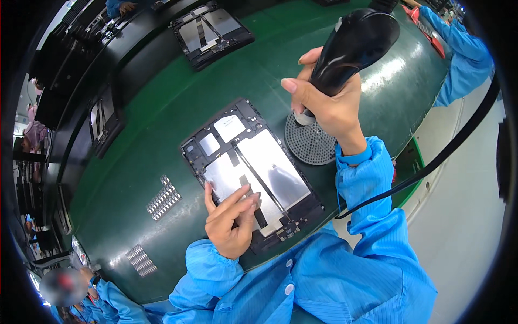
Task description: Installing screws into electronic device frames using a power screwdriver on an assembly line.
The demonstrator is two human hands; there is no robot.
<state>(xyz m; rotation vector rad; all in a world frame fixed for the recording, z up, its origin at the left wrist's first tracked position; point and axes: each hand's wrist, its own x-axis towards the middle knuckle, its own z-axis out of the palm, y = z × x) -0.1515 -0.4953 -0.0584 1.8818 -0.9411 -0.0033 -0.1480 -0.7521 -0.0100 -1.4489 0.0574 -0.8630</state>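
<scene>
An opened tablet chassis [253, 162] with silver battery panels lies on the green mat [162, 108] in front of me. My left hand [232, 216] rests flat on its lower left part, fingers together pressing the panel. My right hand [329, 105] grips a black electric screwdriver [350, 46], held upright with its tip over a round grey perforated screw tray [313, 143] just right of the chassis. A black cable [431, 162] runs from the tool across my right sleeve.
A second opened chassis [210, 32] lies at the far end of the mat. Two strips of small metal parts [163, 197] [141, 260] sit at the left. Black trays [105, 119] line the left edge. Other people in blue sleeves [458, 48] work at top right and bottom left.
</scene>
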